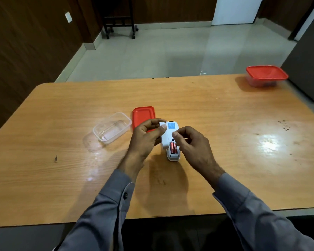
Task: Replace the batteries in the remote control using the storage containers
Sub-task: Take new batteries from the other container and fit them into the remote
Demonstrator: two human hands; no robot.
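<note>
Near the middle of the wooden table [225, 124], a white remote control [171, 140] lies face down with its battery bay uncovered; two red batteries [173, 147] sit side by side in the bay, and a blue label shows on the far part of the remote's back. The left hand [145, 138] grips the remote's left edge, its thumb and fingers [163, 127] curled round a white piece, seemingly the battery cover [163, 136], though the outline of that piece against the remote body cannot be told apart clearly. The right hand [190, 144] hovers just beside the bay, its fingers bent and thumb meeting forefinger at the remote's right edge; whether it pinches anything cannot be told. Just left of the hands stands an open clear container [112, 130], holding nothing visible, and its red lid [142, 115] lies flat between that container and the remote, partly hidden by the left hand. Well apart, at the far right corner of the table, a second clear container with a red lid [266, 74] stands closed. Both forearms wear grey sleeves [107, 205].
</note>
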